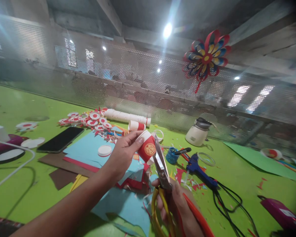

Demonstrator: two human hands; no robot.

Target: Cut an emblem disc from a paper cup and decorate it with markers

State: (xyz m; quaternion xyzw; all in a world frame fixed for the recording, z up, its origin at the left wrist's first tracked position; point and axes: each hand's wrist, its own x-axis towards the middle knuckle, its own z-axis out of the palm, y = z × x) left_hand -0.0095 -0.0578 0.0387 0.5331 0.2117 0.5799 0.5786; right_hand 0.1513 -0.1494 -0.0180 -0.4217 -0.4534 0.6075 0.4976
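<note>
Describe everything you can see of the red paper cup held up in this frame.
The red paper cup is small, with a white rim and a round gold emblem on its red side. It looks like thin paper. The left hand holds it tilted above the green table, fingers at its rim end. The scissors, held by the right hand, have their blades against its right side. Its inside is not visible.

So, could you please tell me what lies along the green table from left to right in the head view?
Black phone → white lid → left hand holding the red paper cup → scissors in the right hand → blue glue gun → magenta tool.
</note>
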